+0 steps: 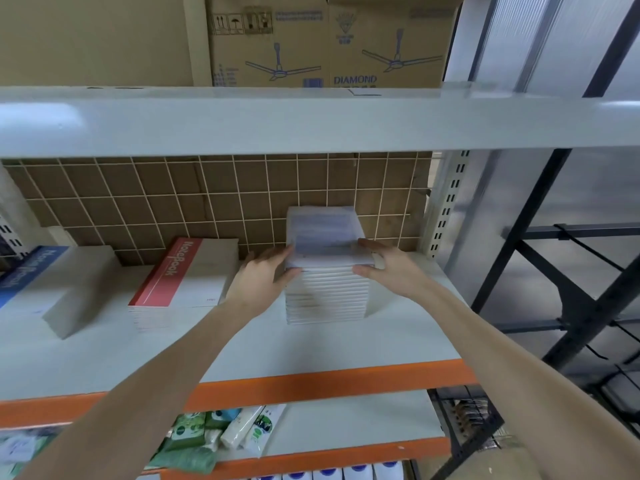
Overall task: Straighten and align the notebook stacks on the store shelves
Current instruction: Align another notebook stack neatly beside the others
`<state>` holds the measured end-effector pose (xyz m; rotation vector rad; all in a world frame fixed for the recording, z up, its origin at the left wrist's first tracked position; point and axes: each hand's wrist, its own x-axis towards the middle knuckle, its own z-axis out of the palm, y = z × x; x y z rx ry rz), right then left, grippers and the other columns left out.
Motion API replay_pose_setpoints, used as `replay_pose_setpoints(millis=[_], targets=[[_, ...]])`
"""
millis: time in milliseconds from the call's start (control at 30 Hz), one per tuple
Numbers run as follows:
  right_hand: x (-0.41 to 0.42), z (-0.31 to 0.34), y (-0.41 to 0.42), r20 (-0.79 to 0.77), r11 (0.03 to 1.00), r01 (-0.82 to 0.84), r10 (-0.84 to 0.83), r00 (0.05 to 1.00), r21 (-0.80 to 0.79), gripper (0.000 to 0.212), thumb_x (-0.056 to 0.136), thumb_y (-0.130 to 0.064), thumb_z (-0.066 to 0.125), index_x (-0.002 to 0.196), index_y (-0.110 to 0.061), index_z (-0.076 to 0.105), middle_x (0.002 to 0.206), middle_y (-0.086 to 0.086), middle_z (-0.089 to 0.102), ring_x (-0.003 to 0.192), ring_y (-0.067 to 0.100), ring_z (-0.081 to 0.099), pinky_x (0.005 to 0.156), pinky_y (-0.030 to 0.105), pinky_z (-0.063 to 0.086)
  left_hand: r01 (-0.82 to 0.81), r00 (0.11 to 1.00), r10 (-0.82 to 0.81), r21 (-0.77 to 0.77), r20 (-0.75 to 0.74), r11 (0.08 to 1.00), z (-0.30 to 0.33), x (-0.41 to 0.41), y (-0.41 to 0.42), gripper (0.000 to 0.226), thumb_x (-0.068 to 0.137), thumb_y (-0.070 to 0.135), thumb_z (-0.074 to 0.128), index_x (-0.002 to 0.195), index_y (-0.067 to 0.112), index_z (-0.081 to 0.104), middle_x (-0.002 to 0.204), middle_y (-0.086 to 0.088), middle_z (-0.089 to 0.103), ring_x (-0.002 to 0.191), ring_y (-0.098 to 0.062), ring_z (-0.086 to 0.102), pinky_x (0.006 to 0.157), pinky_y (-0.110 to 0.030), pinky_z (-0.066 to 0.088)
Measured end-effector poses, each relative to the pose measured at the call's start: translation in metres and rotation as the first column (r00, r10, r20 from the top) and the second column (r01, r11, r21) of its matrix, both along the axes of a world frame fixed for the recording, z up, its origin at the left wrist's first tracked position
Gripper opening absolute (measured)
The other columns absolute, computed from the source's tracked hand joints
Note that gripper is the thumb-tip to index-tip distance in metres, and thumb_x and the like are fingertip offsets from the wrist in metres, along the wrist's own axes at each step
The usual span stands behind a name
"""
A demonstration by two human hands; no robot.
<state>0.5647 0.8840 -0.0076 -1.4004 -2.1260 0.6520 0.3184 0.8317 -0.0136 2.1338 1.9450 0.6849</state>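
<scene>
A tall stack of white notebooks [327, 296] stands on the middle shelf [381, 337], right of centre. Its top notebooks look blurred. My left hand [258, 280] presses its straight fingers against the stack's left side near the top. On the right side my right hand [389, 268] does the same, thumb at the front edge. A lower stack with a red-spined cover marked "NoteBook" [181, 275] lies to the left. Further left sits a blue-spined notebook stack [38, 282].
A wire grid over cardboard [207, 195] backs the shelf. The upper shelf board [311, 119] carries ceiling-fan cartons [325, 43]. The lower shelf holds green packets and white tubes [225, 434]. A slotted upright [446, 202] and dark metal racking [571, 289] stand on the right.
</scene>
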Motion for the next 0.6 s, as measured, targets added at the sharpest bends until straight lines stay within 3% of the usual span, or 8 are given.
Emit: replay_pose_setpoints(millis=[100, 267, 400, 500, 533, 600], targets=[[0.002, -0.001, 0.003, 0.006, 1.000, -0.001, 0.001, 1.000, -0.010, 0.064, 0.087, -0.031, 0.067, 0.142, -0.014, 0.040, 0.144, 0.002, 0.045, 0.132, 0.017, 0.042, 0.086, 0.007, 0.027, 0.005, 0.997, -0.005, -0.008, 0.076, 1.000, 0.001, 0.002, -0.002, 0.053, 0.095, 0.040, 0.047, 0.145, 0.026, 0.034, 0.132, -0.010, 0.055, 0.113, -0.032, 0.056, 0.108, -0.047, 0.032], [0.004, -0.002, 0.007, 0.010, 0.999, -0.040, 0.041, 0.999, -0.029, 0.063, 0.089, -0.027, 0.065, 0.144, -0.011, 0.038, 0.146, 0.003, 0.042, 0.135, 0.017, 0.038, 0.090, 0.005, 0.023, -0.019, 0.996, 0.019, 0.004, 0.089, 1.000, 0.002, 0.008, -0.005, 0.053, 0.096, 0.040, 0.047, 0.145, 0.026, 0.033, 0.108, -0.014, 0.067, 0.089, -0.028, 0.063, 0.100, -0.048, 0.038], [0.013, -0.004, 0.008, 0.023, 0.998, -0.060, 0.061, 0.998, -0.029, 0.062, 0.090, -0.029, 0.063, 0.144, -0.014, 0.037, 0.146, 0.000, 0.042, 0.135, 0.016, 0.037, 0.093, 0.007, 0.023, -0.039, 0.998, 0.034, 0.099, 0.053, 0.994, -0.003, 0.007, -0.012, 0.052, 0.095, 0.039, 0.048, 0.143, 0.020, 0.039, 0.116, -0.011, 0.064, 0.103, -0.030, 0.060, 0.101, -0.045, 0.040], [0.017, -0.006, 0.009, -0.014, 0.999, -0.031, 0.030, 0.999, -0.022, 0.063, 0.088, -0.030, 0.065, 0.143, -0.015, 0.040, 0.144, -0.001, 0.045, 0.134, 0.014, 0.039, 0.095, 0.008, 0.024, -0.058, 0.991, 0.039, 0.151, 0.126, 0.987, -0.007, 0.007, -0.014, 0.048, 0.092, 0.036, 0.053, 0.136, 0.017, 0.049, 0.124, -0.009, 0.062, 0.113, -0.028, 0.057, 0.103, -0.047, 0.039], [0.018, -0.007, 0.009, -0.025, 0.999, -0.028, 0.027, 0.999, -0.028, 0.063, 0.087, -0.030, 0.066, 0.143, -0.015, 0.040, 0.144, -0.001, 0.045, 0.134, 0.014, 0.039, 0.097, 0.011, 0.025, -0.067, 0.986, 0.041, 0.161, 0.160, 0.985, -0.009, 0.008, -0.015, 0.047, 0.092, 0.035, 0.055, 0.135, 0.016, 0.051, 0.127, -0.008, 0.060, 0.114, -0.026, 0.057, 0.103, -0.042, 0.041], [0.017, -0.008, 0.010, -0.026, 0.999, -0.036, 0.035, 0.999, -0.032, 0.063, 0.088, -0.030, 0.065, 0.143, -0.014, 0.040, 0.146, 0.000, 0.043, 0.135, 0.014, 0.038, 0.101, 0.013, 0.024, -0.100, 0.977, 0.063, 0.177, 0.203, 0.979, -0.011, 0.010, -0.015, 0.046, 0.091, 0.035, 0.055, 0.134, 0.018, 0.051, 0.127, -0.005, 0.061, 0.106, -0.020, 0.060, 0.086, -0.011, 0.044]])
